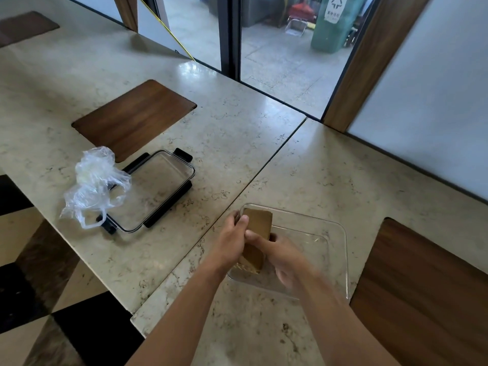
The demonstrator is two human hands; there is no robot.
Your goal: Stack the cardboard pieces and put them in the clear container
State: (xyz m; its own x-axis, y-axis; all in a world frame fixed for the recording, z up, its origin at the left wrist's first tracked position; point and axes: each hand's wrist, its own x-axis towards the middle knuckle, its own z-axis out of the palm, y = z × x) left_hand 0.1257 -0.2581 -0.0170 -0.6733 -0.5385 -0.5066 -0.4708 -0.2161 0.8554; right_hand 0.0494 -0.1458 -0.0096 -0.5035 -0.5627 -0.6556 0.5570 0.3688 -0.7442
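Head view shows the cardboard stack (257, 237) held between both hands, sitting low in the left end of the clear container (340, 233). It may already touch the bottom, but I cannot tell. The left hand (232, 241) curls its fingers (241, 220) round the stack's left side. The right hand (282, 256) pinches the right side, a bit blurry. The stack looks tilted, with its near end lower. If the fingers let go unevenly, the pieces could slide apart and fan out. A hard push could also scoot the light container along the smooth desk (303, 165). Off to the left of the fingers lie the lid (155, 191) and a crumpled plastic bag (92, 183), well apart.
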